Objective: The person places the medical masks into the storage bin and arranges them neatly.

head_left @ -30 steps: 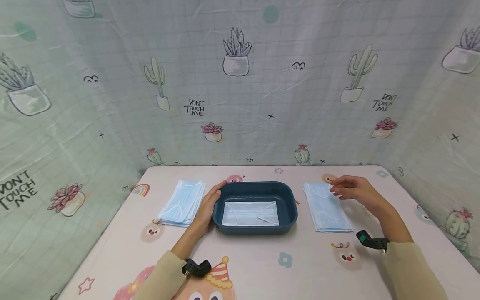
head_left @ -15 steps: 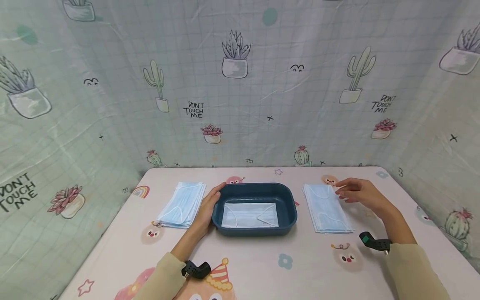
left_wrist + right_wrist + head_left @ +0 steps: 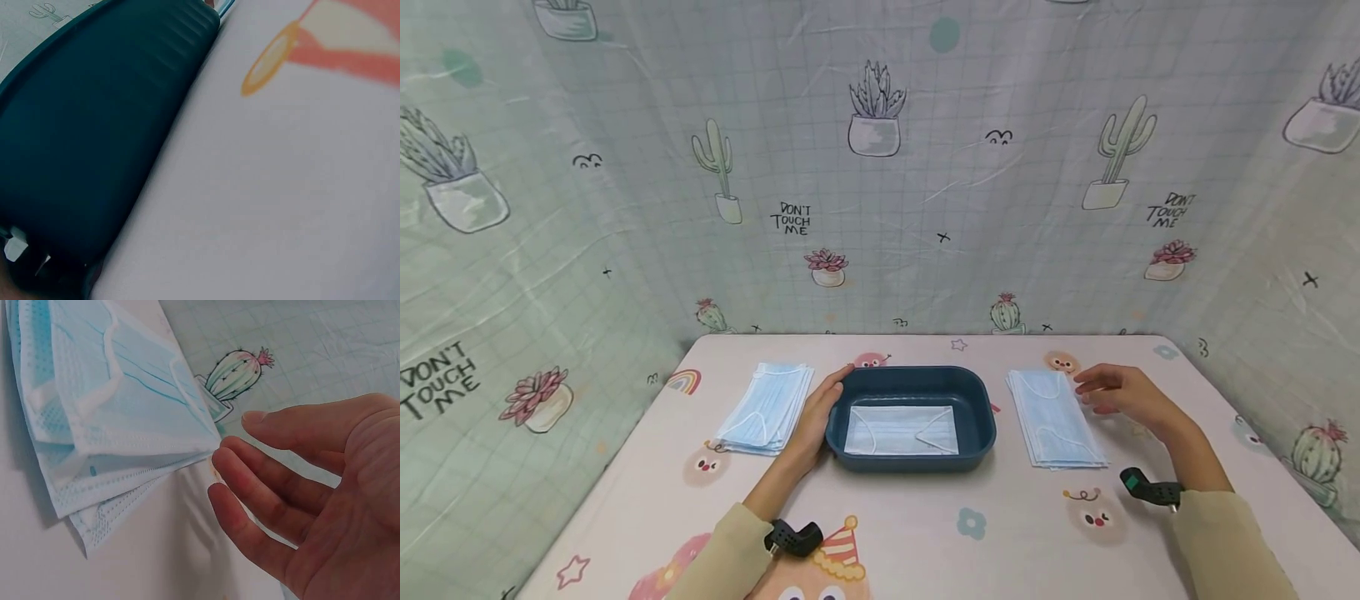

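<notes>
Big cactus-print cloth point(image 3: 1037, 208) wraps the back and both sides, with "DON'T TOUCH ME" scribbled on it. In front of that there's a pale table point(image 3: 910, 542) covered in cartoon faces, flowers and a rainbow. Roughly mid-table sits a dark teal bin point(image 3: 910, 462), long side facing the person. A stack of blue masks lies on either side of it: right stack point(image 3: 1055, 421) a bit apart from the bin, left stack point(image 3: 765, 408) just past the person's left hand point(image 3: 815, 412). Up close the right stack's edges are kinda fanned, white ear loops on top. One mask point(image 3: 901, 433) lies flat in the bin, sideways, loops showing.

Left hand's up against the bin's left end; can't tell if the fingers are hooked on it. Right hand point(image 3: 1120, 390) isn't holding anything: fingers loosely bent, thumb apart from them, tips right by the right stack's edge, can't tell if touching. Smallest bits: a black wrist camera on each arm.
</notes>
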The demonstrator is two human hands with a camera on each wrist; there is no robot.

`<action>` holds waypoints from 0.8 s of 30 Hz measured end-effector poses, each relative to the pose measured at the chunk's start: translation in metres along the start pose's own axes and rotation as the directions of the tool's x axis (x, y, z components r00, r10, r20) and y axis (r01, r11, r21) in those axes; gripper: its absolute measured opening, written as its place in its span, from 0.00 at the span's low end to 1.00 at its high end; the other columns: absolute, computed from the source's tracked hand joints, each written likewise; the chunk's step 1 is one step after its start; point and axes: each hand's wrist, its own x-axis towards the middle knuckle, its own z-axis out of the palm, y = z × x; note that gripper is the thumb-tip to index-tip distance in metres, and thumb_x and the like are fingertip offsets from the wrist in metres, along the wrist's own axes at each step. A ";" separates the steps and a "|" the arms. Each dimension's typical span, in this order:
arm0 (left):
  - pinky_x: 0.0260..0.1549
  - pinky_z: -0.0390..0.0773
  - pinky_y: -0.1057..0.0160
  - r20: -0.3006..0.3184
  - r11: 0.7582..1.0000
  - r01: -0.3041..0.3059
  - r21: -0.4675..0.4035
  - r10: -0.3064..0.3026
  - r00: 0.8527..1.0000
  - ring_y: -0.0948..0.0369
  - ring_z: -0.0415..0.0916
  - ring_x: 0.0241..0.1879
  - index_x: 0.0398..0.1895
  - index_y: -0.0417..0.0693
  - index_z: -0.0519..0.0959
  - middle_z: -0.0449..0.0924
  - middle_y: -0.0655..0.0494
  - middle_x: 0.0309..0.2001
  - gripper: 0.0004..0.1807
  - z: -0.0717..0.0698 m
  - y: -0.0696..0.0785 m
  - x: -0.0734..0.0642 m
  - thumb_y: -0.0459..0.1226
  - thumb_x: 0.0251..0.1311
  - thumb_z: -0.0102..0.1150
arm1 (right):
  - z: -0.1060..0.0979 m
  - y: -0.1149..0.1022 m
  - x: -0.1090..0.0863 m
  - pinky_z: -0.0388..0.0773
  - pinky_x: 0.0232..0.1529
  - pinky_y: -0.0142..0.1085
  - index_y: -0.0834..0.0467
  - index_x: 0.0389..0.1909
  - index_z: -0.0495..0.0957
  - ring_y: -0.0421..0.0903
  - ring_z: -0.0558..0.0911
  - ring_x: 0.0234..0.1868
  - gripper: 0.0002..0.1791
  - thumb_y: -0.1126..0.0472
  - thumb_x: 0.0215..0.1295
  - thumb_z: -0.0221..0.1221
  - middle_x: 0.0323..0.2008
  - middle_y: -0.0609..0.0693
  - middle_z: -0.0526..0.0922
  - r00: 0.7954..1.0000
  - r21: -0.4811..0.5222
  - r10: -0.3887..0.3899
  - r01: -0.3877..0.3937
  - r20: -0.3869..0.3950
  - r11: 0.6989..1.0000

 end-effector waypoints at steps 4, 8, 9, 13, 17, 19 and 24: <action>0.83 0.44 0.44 0.005 1.000 0.001 0.007 -0.001 1.000 0.52 0.49 0.83 0.78 0.56 0.65 0.60 0.54 0.80 0.25 0.001 0.001 0.000 0.44 0.83 0.34 | 0.000 0.002 -0.001 0.84 0.42 0.29 0.67 0.65 0.73 0.51 0.83 0.52 0.26 0.59 0.71 0.64 0.59 0.69 0.81 1.000 -0.008 0.027 -0.027 0.007 1.000; 0.83 0.44 0.44 0.001 1.000 -0.003 0.009 0.003 1.000 0.52 0.50 0.83 0.78 0.56 0.65 0.61 0.54 0.80 0.25 0.001 0.001 0.000 0.43 0.83 0.34 | 0.001 0.003 -0.001 0.84 0.42 0.30 0.67 0.65 0.73 0.52 0.82 0.53 0.26 0.60 0.71 0.63 0.59 0.69 0.80 0.999 -0.003 0.035 -0.035 0.007 0.999; 0.82 0.44 0.44 -0.002 1.000 -0.005 0.009 0.005 1.000 0.52 0.50 0.83 0.78 0.56 0.66 0.61 0.54 0.80 0.25 0.000 0.000 0.000 0.43 0.83 0.34 | 0.001 0.003 0.000 0.84 0.43 0.31 0.67 0.65 0.73 0.52 0.82 0.53 0.26 0.60 0.71 0.63 0.59 0.69 0.80 0.999 0.001 0.037 -0.037 0.007 0.999; 0.82 0.44 0.44 -0.011 1.000 -0.004 0.009 0.004 1.000 0.52 0.50 0.83 0.78 0.56 0.66 0.61 0.54 0.80 0.25 -0.001 -0.001 0.000 0.43 0.83 0.34 | 0.002 0.003 0.001 0.85 0.43 0.32 0.68 0.64 0.74 0.52 0.82 0.53 0.25 0.61 0.70 0.63 0.59 0.69 0.80 0.999 0.011 0.048 -0.048 0.011 0.999; 0.83 0.43 0.44 0.003 1.000 -0.005 0.007 0.005 1.000 0.52 0.49 0.83 0.78 0.55 0.65 0.60 0.53 0.80 0.25 -0.001 -0.001 0.000 0.43 0.83 0.34 | 0.002 0.006 0.000 0.86 0.44 0.33 0.68 0.63 0.74 0.52 0.82 0.52 0.25 0.62 0.70 0.63 0.59 0.70 0.80 0.999 0.014 0.048 -0.048 0.017 0.999; 0.83 0.43 0.44 0.009 1.000 -0.007 0.006 0.007 1.000 0.52 0.49 0.83 0.79 0.54 0.64 0.60 0.53 0.81 0.26 0.000 -0.001 0.000 0.43 0.83 0.33 | 0.002 0.007 0.000 0.86 0.44 0.34 0.69 0.63 0.74 0.52 0.82 0.52 0.25 0.62 0.70 0.63 0.59 0.70 0.80 0.999 0.015 0.044 -0.044 0.017 0.999; 0.83 0.43 0.43 0.010 1.000 -0.008 0.012 0.008 1.000 0.51 0.48 0.83 0.79 0.53 0.63 0.59 0.54 0.81 0.26 0.000 -0.001 0.001 0.43 0.83 0.33 | 0.002 0.008 0.002 0.86 0.44 0.33 0.68 0.63 0.74 0.54 0.82 0.53 0.25 0.62 0.69 0.63 0.60 0.71 0.78 0.999 -0.007 0.041 -0.041 0.021 0.999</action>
